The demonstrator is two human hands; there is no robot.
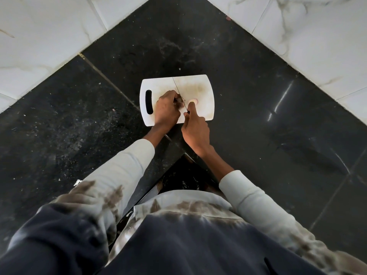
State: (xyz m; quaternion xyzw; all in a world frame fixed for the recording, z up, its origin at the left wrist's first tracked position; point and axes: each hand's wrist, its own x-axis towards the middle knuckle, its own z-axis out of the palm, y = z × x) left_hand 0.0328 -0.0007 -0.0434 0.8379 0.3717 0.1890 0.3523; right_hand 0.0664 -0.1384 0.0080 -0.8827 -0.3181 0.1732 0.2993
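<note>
A stained white cutting board (200,84) with a slot handle at its left end lies on the black counter. My left hand (165,110) curls over a small dark food item (180,101) on the board and holds it down. My right hand (195,129) grips a knife by its handle, forefinger stretched along the top. The thin blade (177,89) runs from my hands toward the board's far edge, passing right beside the held item. A pale pinkish piece (194,100) lies on the board just past my right forefinger.
The black stone counter (258,120) fills an inner corner, with white marble-look wall tiles (309,36) behind on both sides. Crumbs and dust speckle the counter's left part (65,132). The counter's front edge (178,153) forms a notch at my body.
</note>
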